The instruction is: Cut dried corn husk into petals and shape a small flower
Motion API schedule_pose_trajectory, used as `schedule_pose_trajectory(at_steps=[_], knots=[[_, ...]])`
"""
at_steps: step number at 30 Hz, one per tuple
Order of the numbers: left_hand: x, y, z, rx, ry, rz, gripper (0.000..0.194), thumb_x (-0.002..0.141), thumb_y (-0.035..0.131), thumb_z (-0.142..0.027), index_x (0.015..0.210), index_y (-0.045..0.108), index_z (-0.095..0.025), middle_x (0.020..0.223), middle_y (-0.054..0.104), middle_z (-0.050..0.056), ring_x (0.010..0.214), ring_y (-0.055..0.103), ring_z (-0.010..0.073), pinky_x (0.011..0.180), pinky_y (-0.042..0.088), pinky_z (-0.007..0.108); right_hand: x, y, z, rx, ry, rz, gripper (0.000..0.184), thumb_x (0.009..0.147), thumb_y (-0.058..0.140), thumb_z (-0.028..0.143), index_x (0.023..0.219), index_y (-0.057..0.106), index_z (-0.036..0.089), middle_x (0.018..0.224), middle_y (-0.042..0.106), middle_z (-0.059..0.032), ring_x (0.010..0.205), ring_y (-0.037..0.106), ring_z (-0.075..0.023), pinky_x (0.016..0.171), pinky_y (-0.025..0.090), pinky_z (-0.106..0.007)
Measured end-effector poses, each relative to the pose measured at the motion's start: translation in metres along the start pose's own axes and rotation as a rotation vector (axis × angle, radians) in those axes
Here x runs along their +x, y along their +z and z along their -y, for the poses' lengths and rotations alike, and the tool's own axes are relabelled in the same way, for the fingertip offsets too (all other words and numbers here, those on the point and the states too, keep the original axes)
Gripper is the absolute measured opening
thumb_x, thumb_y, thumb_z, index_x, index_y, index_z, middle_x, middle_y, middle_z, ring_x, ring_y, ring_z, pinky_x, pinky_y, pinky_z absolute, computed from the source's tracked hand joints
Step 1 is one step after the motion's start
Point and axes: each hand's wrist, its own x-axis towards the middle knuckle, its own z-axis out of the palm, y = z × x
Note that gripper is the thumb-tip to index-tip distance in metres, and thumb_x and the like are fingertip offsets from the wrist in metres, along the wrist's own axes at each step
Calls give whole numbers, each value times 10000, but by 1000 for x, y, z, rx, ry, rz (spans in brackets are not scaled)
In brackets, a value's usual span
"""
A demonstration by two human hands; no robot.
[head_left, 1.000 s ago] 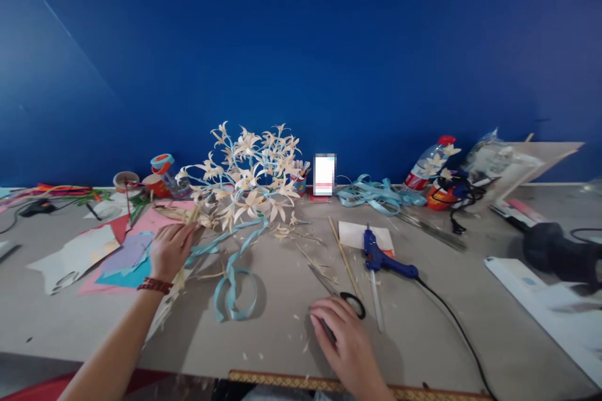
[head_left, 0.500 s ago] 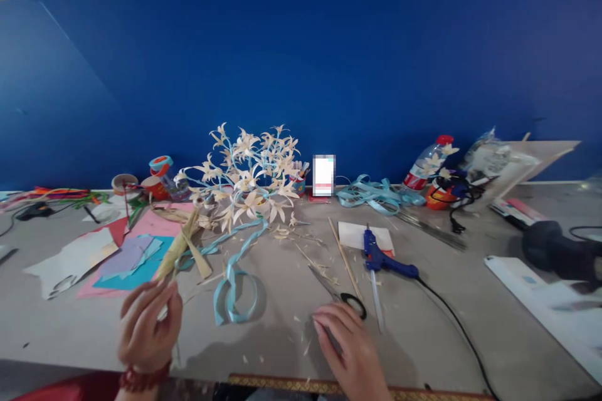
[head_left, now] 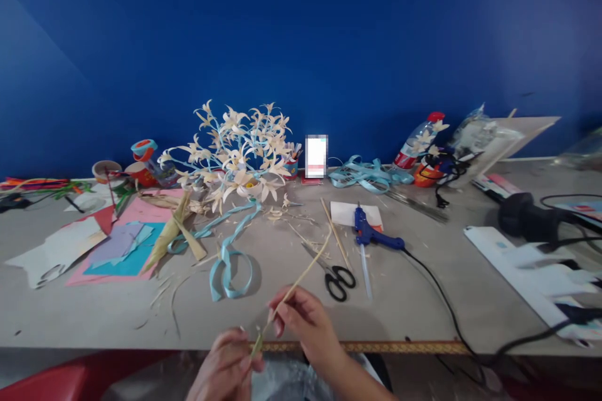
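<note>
A long, thin, pale strip of dried husk runs slantwise between my hands, its far end pointing up and away over the table. My left hand pinches its near, greenish end just off the table's front edge. Further along, my right hand is closed on the same strip between thumb and fingers. Black-handled scissors lie on the table beyond my right hand, their blades partly behind the strip. To the left is a loop of light blue ribbon, with dried husks further left.
Pale husk flowers stand in a bunch at the back. A blue glue gun with a black cord lies to the right, near a white power strip. Coloured paper covers part of the left side. A bottle leans at the back right.
Both hands have come together at the table's front edge, my left hand moving right from the husks. The husk strip is now between them, and the scissors lie uncovered. The view has tilted down.
</note>
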Motion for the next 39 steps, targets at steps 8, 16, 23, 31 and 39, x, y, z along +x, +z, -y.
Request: schedule_pose_trajectory(at_steps=[8,16,23,31,39], knots=[[38,32,-6,-65,-356,241,168,871,588,-299,1036,616,-309,960,687,89,873,670,254,738,567,401,-5,-22,23,-266,-117,-155,281,838,663,447,810,702,170,724,673,-37,624,599,-146,582,491,-238],[69,49,-15,-115,-481,337,158,900,545,-272,833,669,-200,770,705,47,729,640,180,679,499,263,-4,-39,39,-532,-222,-142,211,874,618,359,796,676,172,715,650,-27,654,590,-148,598,460,-223],[72,58,-18,-701,-915,422,212,886,599,-341,788,618,-155,646,700,35,605,612,134,634,473,225,-6,-46,42,-427,-137,-90,293,907,568,388,707,580,174,637,575,1,596,545,-130,572,423,-223],[84,55,-19,-669,-859,519,207,868,637,-349,831,629,-145,703,721,51,662,629,139,681,475,236,-10,-48,50,-496,-189,-67,266,942,528,349,750,589,176,685,570,-6,647,543,-134,611,427,-230],[79,61,-21,-558,-762,470,230,909,560,-355,788,589,-161,644,676,23,605,605,133,620,474,222,-11,-46,53,-426,-155,-55,240,926,552,361,768,577,182,685,573,0,640,560,-133,603,445,-222]])
